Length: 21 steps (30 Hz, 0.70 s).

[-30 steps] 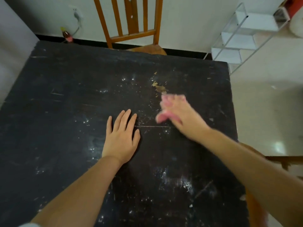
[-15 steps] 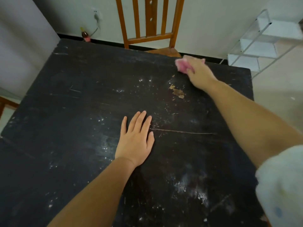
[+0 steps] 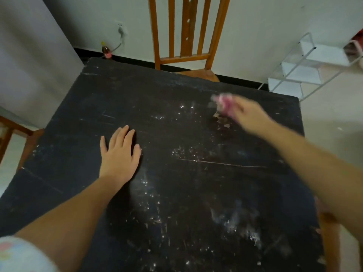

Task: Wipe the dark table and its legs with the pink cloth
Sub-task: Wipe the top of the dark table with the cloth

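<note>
The crumpled pink cloth (image 3: 223,104) was grasped by the blurred right hand (image 3: 248,115) on the scratched, white-speckled dark bench (image 3: 176,193), while the left hand (image 3: 118,154) was laid flat, released.

light: dim, soft indoor | blur: right hand (image 3: 247,116) motion-smeared | edges: wide-angle bowing | shadows: faint

Bare forearms, white short sleeve (image 3: 21,254) with faint pastel print

Right hand (image 3: 248,116) with pink cloth (image 3: 224,103) back from the table's (image 3: 78,173) far edge, over the worn patch (image 3: 221,119).
</note>
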Available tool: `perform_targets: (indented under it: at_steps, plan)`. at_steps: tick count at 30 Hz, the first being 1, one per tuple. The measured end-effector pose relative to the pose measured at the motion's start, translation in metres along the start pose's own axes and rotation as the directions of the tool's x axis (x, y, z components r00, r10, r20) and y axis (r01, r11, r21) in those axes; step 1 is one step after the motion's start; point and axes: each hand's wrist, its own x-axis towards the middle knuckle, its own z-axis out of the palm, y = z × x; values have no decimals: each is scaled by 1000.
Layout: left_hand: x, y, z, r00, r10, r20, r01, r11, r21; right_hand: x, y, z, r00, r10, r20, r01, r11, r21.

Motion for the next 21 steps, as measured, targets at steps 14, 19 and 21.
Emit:
perform_targets:
  at_steps: [14,19,21]
  plan:
    - [1,-1,0,999,35,2,-35,999,17,-134,-71,106,789,-333,516,260,942,211]
    - [1,-3,-1,999,27,29,-28,999,32,-22,-58,73,990,-19,137,-14,972,235]
    - [2,-3,0,999,28,22,-29,998,51,56,-34,52,993,116,-19,-111,975,190]
